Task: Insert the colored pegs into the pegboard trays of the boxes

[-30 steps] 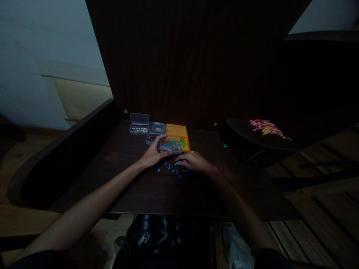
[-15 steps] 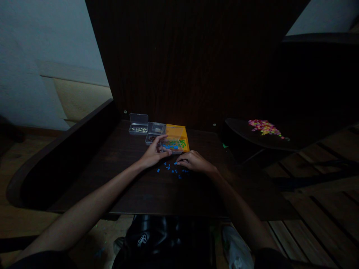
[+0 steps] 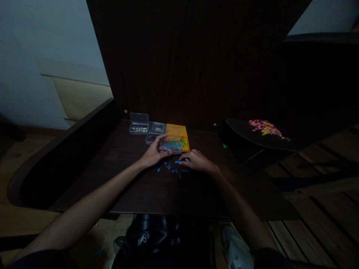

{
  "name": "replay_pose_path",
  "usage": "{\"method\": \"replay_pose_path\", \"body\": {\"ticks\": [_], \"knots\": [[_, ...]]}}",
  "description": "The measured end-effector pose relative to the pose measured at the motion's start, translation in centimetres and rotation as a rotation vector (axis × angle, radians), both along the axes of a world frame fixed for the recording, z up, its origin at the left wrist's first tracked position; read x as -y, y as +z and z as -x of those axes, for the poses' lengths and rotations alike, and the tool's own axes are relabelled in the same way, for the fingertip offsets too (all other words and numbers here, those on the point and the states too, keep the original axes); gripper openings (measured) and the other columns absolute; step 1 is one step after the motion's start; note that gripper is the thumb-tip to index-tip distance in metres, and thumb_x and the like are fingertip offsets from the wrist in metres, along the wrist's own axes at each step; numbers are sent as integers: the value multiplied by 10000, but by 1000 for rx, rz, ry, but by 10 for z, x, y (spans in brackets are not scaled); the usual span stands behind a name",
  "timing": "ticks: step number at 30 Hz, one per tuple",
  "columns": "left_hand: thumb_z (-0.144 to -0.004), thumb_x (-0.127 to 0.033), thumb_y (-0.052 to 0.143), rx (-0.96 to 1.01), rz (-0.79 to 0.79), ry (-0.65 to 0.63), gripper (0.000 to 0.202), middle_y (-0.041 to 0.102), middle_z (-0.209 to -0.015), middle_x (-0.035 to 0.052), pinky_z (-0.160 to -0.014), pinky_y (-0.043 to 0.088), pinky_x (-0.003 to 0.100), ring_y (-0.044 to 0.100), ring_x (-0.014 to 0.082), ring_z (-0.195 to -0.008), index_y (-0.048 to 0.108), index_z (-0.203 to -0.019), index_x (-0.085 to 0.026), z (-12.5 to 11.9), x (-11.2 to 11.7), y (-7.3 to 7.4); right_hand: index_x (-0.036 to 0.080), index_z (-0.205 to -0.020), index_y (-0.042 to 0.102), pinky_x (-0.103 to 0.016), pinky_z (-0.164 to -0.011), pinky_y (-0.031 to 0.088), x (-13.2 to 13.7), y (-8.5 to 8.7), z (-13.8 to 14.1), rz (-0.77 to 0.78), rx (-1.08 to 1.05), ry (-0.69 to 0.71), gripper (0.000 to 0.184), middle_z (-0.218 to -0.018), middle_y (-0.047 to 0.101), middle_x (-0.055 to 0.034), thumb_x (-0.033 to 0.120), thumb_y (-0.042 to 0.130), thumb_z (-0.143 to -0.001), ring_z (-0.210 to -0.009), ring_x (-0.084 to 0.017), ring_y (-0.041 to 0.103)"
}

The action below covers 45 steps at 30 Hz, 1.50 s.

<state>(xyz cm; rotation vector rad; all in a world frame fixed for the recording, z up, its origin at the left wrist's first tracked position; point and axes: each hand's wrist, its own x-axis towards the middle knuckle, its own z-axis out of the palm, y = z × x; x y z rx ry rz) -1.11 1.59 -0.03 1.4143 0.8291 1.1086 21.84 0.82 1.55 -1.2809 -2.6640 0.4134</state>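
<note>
On the dark wooden table (image 3: 134,186) lies an orange tray (image 3: 183,136) with a clear box (image 3: 172,145) of blue and green beads on it. My left hand (image 3: 153,152) curls round the left side of that box, thumb against its edge. My right hand (image 3: 196,161) rests just in front of the box, its fingertips pinched together over a blue bead. Several loose blue beads (image 3: 171,169) are scattered on the table between and in front of my hands.
Two more clear boxes stand at the back: one with pale beads (image 3: 138,127), one beside it (image 3: 155,131). A heap of pink and yellow beads (image 3: 265,127) lies on a dark side surface at right. A raised dark rim (image 3: 56,157) bounds the table's left.
My right hand has edged up toward the box, its fingertips closing on a blue bead. The left hand has stayed on the box.
</note>
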Motion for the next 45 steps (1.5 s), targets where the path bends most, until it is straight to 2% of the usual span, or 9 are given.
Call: {"method": "replay_pose_path", "body": {"ticks": [11,15,18,21,24,29,36,40,45], "knots": [[-665,-246,791,7,-10,-4,711,498,-1321,127,-859,544,394,634,128,-811,447,-1287,-216,-1,-1,-3,206,-1032,731,-234,-711,439,-1,-6,3,13,-60,70,202,-926,741,-53,257,597,-890,-791,-157,661],[-669,-261,787,9,-21,-13,700,490,-1327,127,-849,543,378,634,128,-815,445,-1278,-220,0,-2,-3,188,-986,734,-212,-635,405,2,-2,7,44,-86,79,178,-811,717,-39,244,602,-881,-676,-125,610],[-659,-267,792,6,-27,-11,709,476,-1334,129,-830,546,365,631,118,-798,444,-1275,-217,-1,-2,-4,150,-952,727,-199,-545,353,5,5,7,131,-219,97,223,-634,617,5,321,606,-875,-541,-90,497],[-649,-250,800,20,-4,-26,730,468,-1338,131,-824,546,349,634,111,-799,435,-1281,-216,-2,-1,-5,130,-943,716,-194,-482,305,8,14,6,208,-426,28,315,-529,480,51,413,603,-862,-473,-73,391],[-650,-212,797,44,38,-82,758,543,-1240,107,-819,543,347,647,123,-813,411,-1303,-227,-4,2,-6,127,-952,711,-192,-465,280,6,19,3,159,-532,-57,361,-511,413,65,456,598,-853,-464,-70,350],[-670,-177,779,44,88,-215,795,643,-933,52,-804,537,368,662,181,-860,369,-1350,-209,-10,9,-10,123,-929,726,-195,-501,305,-1,14,-1,40,-418,-37,326,-541,486,38,411,584,-871,-498,-80,399],[-659,-157,777,31,75,-247,732,522,-1286,134,-755,544,333,637,118,-803,437,-1304,-223,-17,18,-9,142,-947,750,-203,-563,326,-3,15,1,31,-215,80,215,-658,653,-16,280,606,-868,-554,-94,484],[-672,-168,777,46,74,-263,711,542,-1261,123,-714,541,286,621,96,-769,437,-1296,-207,-18,21,-6,171,-946,764,-208,-585,332,-2,14,1,8,-168,82,175,-677,683,-20,248,652,-837,-588,-104,515],[-660,-172,789,54,92,-253,718,537,-1268,117,-732,544,289,623,93,-777,440,-1287,-210,-18,20,-7,179,-990,763,-210,-577,336,-2,12,-2,-3,-151,61,214,-672,687,-22,282,665,-830,-559,-102,507]]}}
